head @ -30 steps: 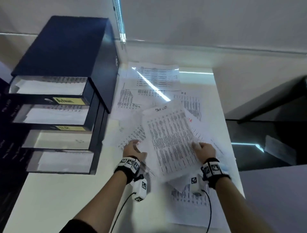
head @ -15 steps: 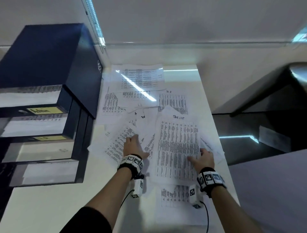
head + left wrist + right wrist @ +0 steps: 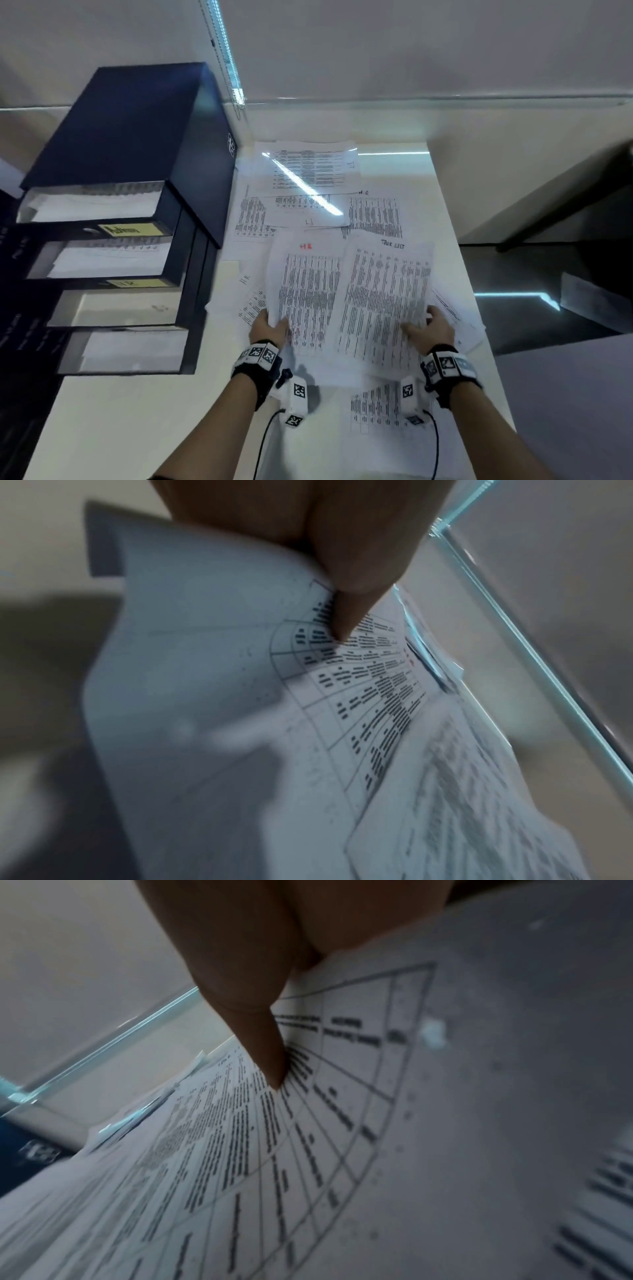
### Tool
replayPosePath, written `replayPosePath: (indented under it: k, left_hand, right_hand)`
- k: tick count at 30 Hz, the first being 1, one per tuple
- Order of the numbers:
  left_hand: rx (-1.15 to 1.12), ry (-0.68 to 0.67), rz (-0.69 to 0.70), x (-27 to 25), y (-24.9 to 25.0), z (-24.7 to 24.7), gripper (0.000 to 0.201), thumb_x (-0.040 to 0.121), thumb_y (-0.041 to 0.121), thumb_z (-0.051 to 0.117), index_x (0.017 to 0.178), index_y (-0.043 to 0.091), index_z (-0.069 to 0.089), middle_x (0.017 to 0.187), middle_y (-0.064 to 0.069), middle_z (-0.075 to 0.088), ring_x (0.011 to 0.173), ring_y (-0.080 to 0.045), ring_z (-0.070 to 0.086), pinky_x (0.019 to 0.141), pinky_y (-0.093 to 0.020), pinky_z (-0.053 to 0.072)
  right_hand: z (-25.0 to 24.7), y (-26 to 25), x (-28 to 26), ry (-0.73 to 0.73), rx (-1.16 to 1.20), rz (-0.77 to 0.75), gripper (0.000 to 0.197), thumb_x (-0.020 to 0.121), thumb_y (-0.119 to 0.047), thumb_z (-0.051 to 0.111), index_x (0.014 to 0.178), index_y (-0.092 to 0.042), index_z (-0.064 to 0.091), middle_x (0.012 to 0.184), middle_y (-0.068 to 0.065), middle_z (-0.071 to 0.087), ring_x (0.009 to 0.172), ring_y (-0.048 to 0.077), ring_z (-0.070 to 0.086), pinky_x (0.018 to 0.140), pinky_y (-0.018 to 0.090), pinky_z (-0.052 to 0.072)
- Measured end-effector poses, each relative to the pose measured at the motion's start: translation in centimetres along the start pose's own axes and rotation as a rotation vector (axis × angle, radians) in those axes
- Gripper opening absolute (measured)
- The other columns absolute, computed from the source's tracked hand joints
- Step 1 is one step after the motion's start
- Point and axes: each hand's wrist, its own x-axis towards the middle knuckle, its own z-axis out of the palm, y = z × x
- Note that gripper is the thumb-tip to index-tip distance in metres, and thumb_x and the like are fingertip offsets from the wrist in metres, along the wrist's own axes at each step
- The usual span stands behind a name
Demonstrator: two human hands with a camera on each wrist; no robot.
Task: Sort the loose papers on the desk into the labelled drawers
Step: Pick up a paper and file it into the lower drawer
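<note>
Several printed sheets lie scattered over the white desk [image 3: 137,428]. My left hand [image 3: 269,327] pinches the lower left edge of a sheet with a red "HR" mark [image 3: 308,294], lifted off the pile; its thumb [image 3: 346,620] lies on the print. My right hand [image 3: 433,330] holds the "Task List" sheet [image 3: 387,298] at its lower right edge, thumb [image 3: 270,1058] on top. A dark blue drawer unit [image 3: 137,144] stands at the left with its drawers pulled out, paper in them. Yellow labels [image 3: 132,229] mark the upper two drawers.
More sheets lie further back near the wall, marked "IT" [image 3: 313,168] and "HR" [image 3: 375,216]. One sheet [image 3: 376,406] lies near my right wrist. The desk's right edge [image 3: 479,308] drops to a dark floor.
My left hand has picked up the red-marked HR sheet from the pile and holds it beside the Task List sheet, which my right hand now grips at its edge.
</note>
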Motion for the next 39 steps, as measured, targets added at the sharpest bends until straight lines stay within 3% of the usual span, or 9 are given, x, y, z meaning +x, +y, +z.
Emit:
replayPosePath:
  k: [8,11,14,19,24,29,31,34,39]
  left_hand:
    - [0.075,0.067,0.0,-0.4,0.7,-1.3,0.128,0.056,0.005,0.092,0.154,0.019,0.012,0.151,-0.017,0.027,0.139,-0.033,0.032,0.113,-0.046,0.032]
    - [0.399,0.181,0.125,-0.6,2.2,-1.6,0.101,0.066,0.023,0.087,0.149,0.024,0.03,0.153,-0.013,0.023,0.14,-0.03,0.029,0.113,-0.043,0.03]
    - [0.287,0.006,0.245,-0.9,3.8,-1.4,0.069,0.08,0.032,0.077,0.14,0.017,0.047,0.145,-0.012,0.039,0.132,-0.03,0.044,0.109,-0.037,0.037]
    - [-0.332,-0.321,-0.038,-3.5,8.5,-4.3,0.102,0.07,0.075,0.06,0.151,0.02,0.03,0.145,-0.006,0.047,0.122,-0.021,0.055,0.103,-0.037,0.044]
    - [-0.346,-0.308,0.053,-6.0,9.2,-11.5,0.095,0.078,0.066,0.067,0.151,0.017,0.029,0.147,0.01,0.036,0.137,-0.02,0.041,0.112,-0.041,0.033]
    - [-0.409,-0.249,0.131,-7.4,5.9,-21.1,0.059,0.073,0.047,0.08,0.121,0.017,0.065,0.115,-0.001,0.072,0.106,-0.021,0.069,0.097,-0.046,0.051]
    - [-0.381,-0.263,0.12,-8.0,3.4,-24.9,0.047,0.076,0.036,0.078,0.115,0.011,0.067,0.106,-0.004,0.075,0.099,-0.022,0.071,0.093,-0.044,0.054]
    - [-0.338,-0.295,0.086,-8.6,-1.6,-30.1,0.078,0.054,0.049,0.09,0.118,0.012,0.065,0.112,-0.007,0.073,0.104,-0.024,0.07,0.092,-0.041,0.055]
    - [-0.323,-0.311,-0.083,-10.2,-9.4,-36.5,0.094,0.038,0.038,0.094,0.12,0.009,0.06,0.111,-0.013,0.073,0.101,-0.031,0.07,0.087,-0.042,0.056]
  right_hand:
    - [-0.6,-1.8,-0.7,-0.01,-0.247,0.007,0.125,0.066,-0.006,0.087,0.155,-0.022,0.0,0.146,0.025,0.038,0.126,0.038,0.05,0.102,0.044,0.045]
    - [-2.5,-4.6,-2.3,-0.009,-0.401,-0.103,0.078,0.077,-0.004,0.077,0.143,-0.005,0.037,0.131,0.023,0.054,0.113,0.033,0.058,0.099,0.038,0.048]
    - [-4.0,-7.7,-3.9,0.006,-0.37,-0.453,0.045,0.084,-0.01,0.07,0.128,-0.009,0.061,0.117,0.011,0.069,0.104,0.025,0.064,0.095,0.033,0.049]
    - [-5.3,-13.7,-8.1,0.033,0.03,-0.918,0.026,0.088,-0.02,0.07,0.113,-0.021,0.07,0.096,-0.013,0.071,0.084,-0.004,0.065,0.08,0.009,0.048]
    - [-3.6,-17.5,-10.7,-0.197,0.508,-0.848,0.037,0.084,-0.013,0.073,0.119,-0.011,0.063,0.1,-0.004,0.075,0.088,0.008,0.071,0.079,0.024,0.058]
    - [1.4,-19.4,-14.1,-0.547,0.464,-0.631,0.062,0.087,-0.014,0.07,0.138,-0.03,0.038,0.104,-0.012,0.066,0.08,-0.007,0.069,0.063,0.012,0.054]
    - [4.6,-19.3,-15.8,-0.668,0.471,-0.545,0.074,0.088,-0.007,0.069,0.146,-0.033,0.03,0.107,-0.003,0.07,0.085,0.003,0.072,0.068,0.021,0.058]
    - [9.9,-18.4,-18.3,-0.861,0.422,-0.493,0.077,0.085,-0.002,0.071,0.138,-0.047,0.036,0.105,0.004,0.074,0.093,0.02,0.073,0.073,0.037,0.06]
    - [18.6,-15.3,-23.8,-1.193,0.139,-0.321,0.036,0.089,0.002,0.065,0.123,-0.008,0.064,0.073,0.006,0.067,0.057,0.014,0.065,0.06,0.028,0.058]
